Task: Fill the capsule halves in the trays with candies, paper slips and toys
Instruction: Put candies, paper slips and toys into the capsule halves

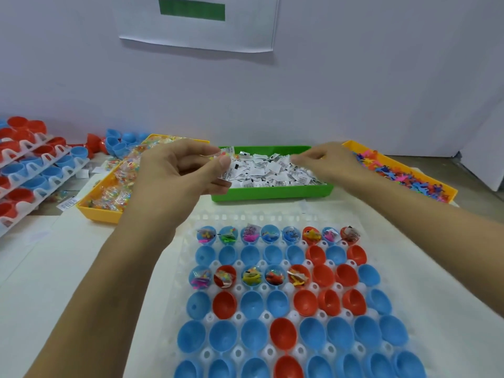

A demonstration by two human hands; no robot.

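Right now both hands are raised over the green bin (pixel 272 193) of paper slips (pixel 272 170). The left hand (pixel 180 170) has its fingers curled and pinches a clear candy packet (pixel 225 154) together with a paper slip between thumb and fingertips, at the bin's left end. The right hand (pixel 327 163) is curled with its fingertips pinched together at the bin's right end; whether it holds anything cannot be told through the blur. Just outside the left hand lies a yellow bin (pixel 98 211) of wrapped candies (pixel 120 186), and just outside the right hand a second yellow bin (pixel 450 190) holds small coloured toys (pixel 403 175). Below the hands, between the forearms, a white tray (pixel 272 218) on the worktop (pixel 68 255) carries rows of blue and red capsule halves (pixel 283 334): the row nearest the hands is filled across, the next row is bare, and in the third row the five halves under the left forearm's side are filled, the rest open and bare. Far out beyond the left hand, stacked trays (pixel 32 173) hold more capsule halves, with loose blue ones behind. A paper sheet (pixel 199 23) hangs on the wall above the hands.
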